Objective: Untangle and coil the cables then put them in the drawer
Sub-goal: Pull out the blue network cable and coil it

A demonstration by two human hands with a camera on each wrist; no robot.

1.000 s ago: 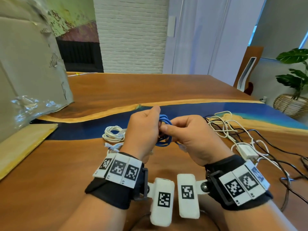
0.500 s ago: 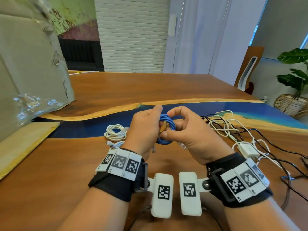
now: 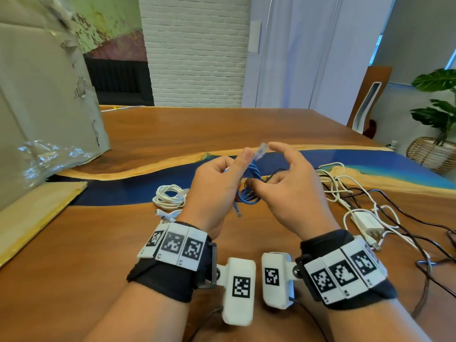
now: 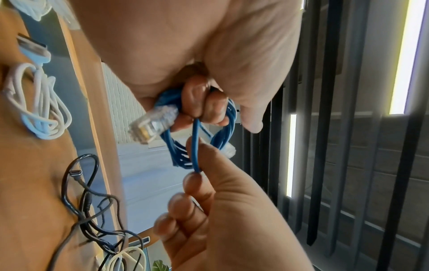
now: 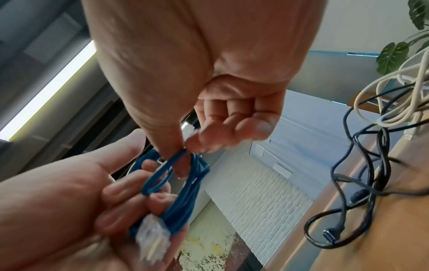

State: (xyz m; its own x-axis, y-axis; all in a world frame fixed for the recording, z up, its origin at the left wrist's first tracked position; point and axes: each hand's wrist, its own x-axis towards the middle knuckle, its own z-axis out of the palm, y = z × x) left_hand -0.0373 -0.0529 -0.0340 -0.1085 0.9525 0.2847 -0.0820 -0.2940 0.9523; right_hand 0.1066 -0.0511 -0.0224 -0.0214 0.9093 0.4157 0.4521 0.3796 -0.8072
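The curled fingers [image 4: 199,102] of our left hand [image 3: 212,191] are closed around a small coil of thin blue network cable [image 3: 250,186], held in the air above the wooden table with a blue resin stripe [image 3: 172,134], near the centre of the head view. In the left wrist view the blue loops pass under these fingers and hang below them, and one clear plastic plug [image 4: 150,124] sticks out to the left of the fingers. The second clear plug [image 3: 261,150] stands up just above the left thumb in the head view.

Our right hand [image 3: 293,191] is on the right side of the coil. Its thumb and index finger pinch a single strand of the blue cable, which we see well in the right wrist view, where the strand makes a narrow loop [image 5: 162,172] between the two hands. The other right fingers are loosely curled and hold nothing.

On the table, left of the hands, lies a coiled white cable [image 3: 170,196]. At the right side of the frame lies a tangle of black and white cables [image 3: 365,193] with a white charger block [image 3: 367,222]. A large grey cardboard sheet with clear plastic wrap [image 3: 44,107] fills the upper left of the frame.
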